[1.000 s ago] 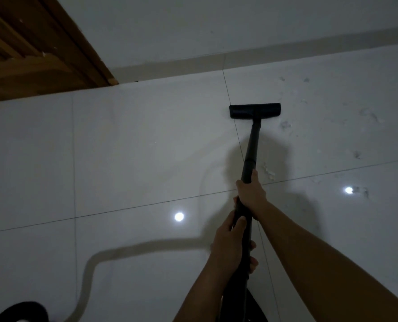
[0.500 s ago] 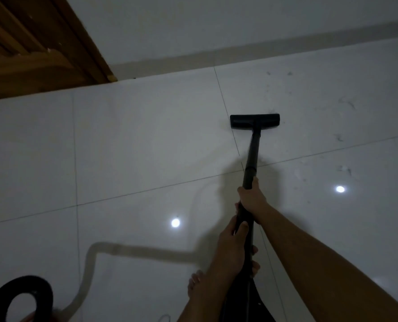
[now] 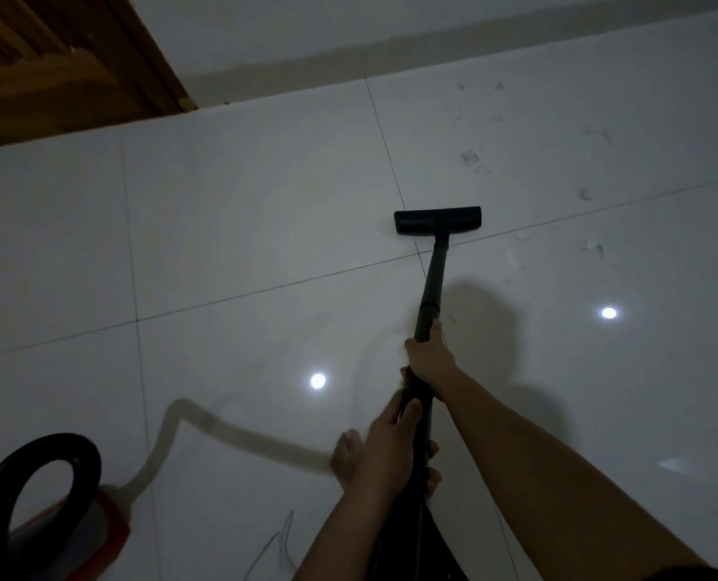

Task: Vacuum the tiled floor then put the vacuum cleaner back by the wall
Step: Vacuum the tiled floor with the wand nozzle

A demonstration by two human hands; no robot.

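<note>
The tiled floor (image 3: 244,228) looked glossy, mirroring lamps. The wand (image 3: 434,278) and floor head (image 3: 437,220) seemed matt black plastic. The door (image 3: 47,65) was brown wood.

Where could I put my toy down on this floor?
The tiles between the wooden door and the vacuum head are bare. The near left is crowded by the vacuum body and hose; the right has dirt specks.

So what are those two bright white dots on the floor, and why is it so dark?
Head view: the dots are glare, probably ceiling lights mirrored in the glossy floor; the room is dim, so the wand and arms cast soft shadows, and the hose looks smeared.
</note>
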